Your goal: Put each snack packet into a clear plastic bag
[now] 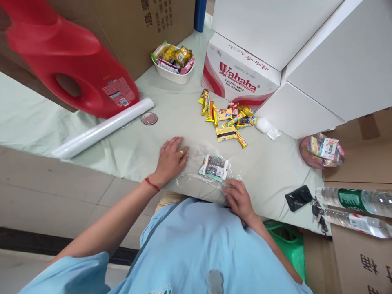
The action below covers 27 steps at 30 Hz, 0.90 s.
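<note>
A sheet of clear cling film (183, 178) lies wrinkled on the cloth-covered table in front of me. On it rest small snack packets (215, 167), the top one dark with a white edge, over something pale green. My left hand (173, 158) lies flat at the film's left edge, fingers stretched out, a ring on one finger and a red cord at the wrist. My right hand (239, 199) is at the film's near right corner, its bent fingers and thumb closed on the edge of the film.
A roll of cling film (104, 128) and a round disc (149, 118) lie left, by a red jug (82, 61). Beyond are wrapped snacks (226, 132), a white bowl of snacks (174, 76) and a Wahaha carton (239, 73). Right: a phone (298, 198), keys (318, 212), bottles (352, 200).
</note>
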Available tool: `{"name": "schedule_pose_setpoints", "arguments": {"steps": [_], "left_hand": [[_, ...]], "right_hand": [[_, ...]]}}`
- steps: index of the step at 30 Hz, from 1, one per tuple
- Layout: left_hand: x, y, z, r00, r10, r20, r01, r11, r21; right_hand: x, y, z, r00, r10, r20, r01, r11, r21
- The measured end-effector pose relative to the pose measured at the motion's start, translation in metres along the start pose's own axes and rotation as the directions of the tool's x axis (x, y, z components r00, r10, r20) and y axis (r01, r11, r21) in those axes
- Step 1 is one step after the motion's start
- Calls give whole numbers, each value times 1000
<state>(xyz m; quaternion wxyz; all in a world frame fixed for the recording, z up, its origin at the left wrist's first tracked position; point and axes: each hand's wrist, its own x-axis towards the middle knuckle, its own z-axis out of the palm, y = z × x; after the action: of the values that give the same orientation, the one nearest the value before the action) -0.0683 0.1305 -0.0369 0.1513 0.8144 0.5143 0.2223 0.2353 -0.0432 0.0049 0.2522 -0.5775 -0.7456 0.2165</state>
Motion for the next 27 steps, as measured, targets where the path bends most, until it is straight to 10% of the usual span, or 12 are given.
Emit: {"name": "schedule_pose_setpoints", "arguments": {"steps": [8, 16, 27], "left_hand": [[7, -11, -26, 995, -69, -77, 55, 983, -178], [-32, 5, -51, 940, 279, 196, -234, 946, -226], [0, 11, -7, 980, -197, -33, 182, 948, -260]], "right_hand": [[65, 9, -26, 909, 415, -32, -361, 826, 432], [74, 20, -22, 825, 561, 70, -484, 637, 601], [66, 40, -12, 765, 641, -62, -562, 712, 421]]}}
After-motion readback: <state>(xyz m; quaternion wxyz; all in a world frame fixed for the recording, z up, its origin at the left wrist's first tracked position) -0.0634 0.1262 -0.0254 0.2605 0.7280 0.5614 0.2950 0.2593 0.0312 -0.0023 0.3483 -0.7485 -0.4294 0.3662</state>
